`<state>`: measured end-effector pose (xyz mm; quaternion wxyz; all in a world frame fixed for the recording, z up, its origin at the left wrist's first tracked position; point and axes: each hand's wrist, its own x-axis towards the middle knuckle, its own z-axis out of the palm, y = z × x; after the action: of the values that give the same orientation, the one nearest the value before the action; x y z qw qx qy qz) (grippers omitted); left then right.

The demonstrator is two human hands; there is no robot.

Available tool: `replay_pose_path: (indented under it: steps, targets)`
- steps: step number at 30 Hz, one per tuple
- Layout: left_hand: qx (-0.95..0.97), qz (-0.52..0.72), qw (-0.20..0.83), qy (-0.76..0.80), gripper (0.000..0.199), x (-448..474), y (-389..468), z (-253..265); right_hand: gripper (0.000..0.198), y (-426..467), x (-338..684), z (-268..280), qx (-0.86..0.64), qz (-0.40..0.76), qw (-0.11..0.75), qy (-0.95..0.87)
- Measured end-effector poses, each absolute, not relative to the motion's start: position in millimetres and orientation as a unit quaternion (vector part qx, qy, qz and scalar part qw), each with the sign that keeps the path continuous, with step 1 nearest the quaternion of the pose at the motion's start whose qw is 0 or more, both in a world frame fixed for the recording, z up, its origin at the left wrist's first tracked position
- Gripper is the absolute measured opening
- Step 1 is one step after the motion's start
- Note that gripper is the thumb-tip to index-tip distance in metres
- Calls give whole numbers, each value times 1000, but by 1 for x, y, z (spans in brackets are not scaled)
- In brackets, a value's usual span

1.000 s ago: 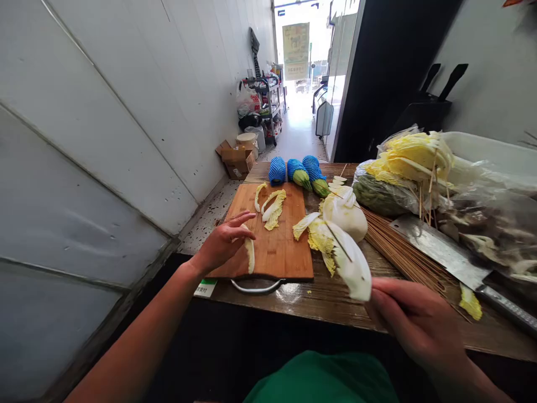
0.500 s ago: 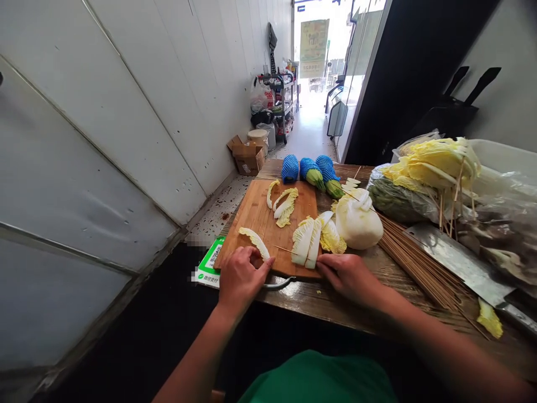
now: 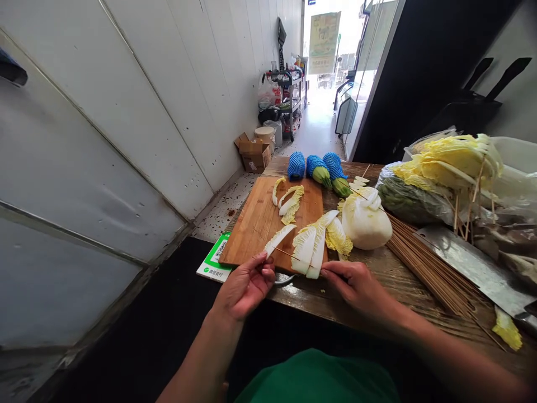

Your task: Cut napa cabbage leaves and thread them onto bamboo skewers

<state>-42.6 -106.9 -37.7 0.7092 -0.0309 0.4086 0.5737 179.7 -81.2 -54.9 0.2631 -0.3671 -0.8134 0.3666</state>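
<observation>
My left hand (image 3: 250,282) pinches the lower end of a pale strip of napa cabbage leaf (image 3: 279,239), tilted over the near part of the cutting board (image 3: 247,235). My right hand (image 3: 350,281) is closed on the right end of a thin wooden skewer (image 3: 287,253). Two cabbage pieces (image 3: 308,250) are threaded side by side on that skewer, close to my right fingers. Its free end points left, meeting or passing the leaf strip; I cannot tell whether it has pierced it. More cut leaf pieces (image 3: 292,202) lie on the board's far half.
Several vegetables in blue foam nets (image 3: 319,170) stand behind the board. Right of it are a round white vegetable (image 3: 366,221), many loose skewers (image 3: 428,268), a cleaver (image 3: 474,268) and bagged greens with skewered cabbage (image 3: 453,159). A green QR card (image 3: 213,260) sticks out at left.
My left hand has lifted the leaf strip off the board, turned palm upward and brought the strip to the skewer's free end. My right hand keeps its hold on the skewer.
</observation>
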Motion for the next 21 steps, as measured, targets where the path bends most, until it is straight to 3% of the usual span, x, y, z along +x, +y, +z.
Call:
replay_pose_path:
  steps: [7,21]
  targets:
    - [-53,588,682,433,9,-39,-103,-44,26,-81,180,-60,-367,365,241,-821]
    - [-44,590,681,432,12,-34,-103,-42,28,-80,180,-64,-369,362,237,-822]
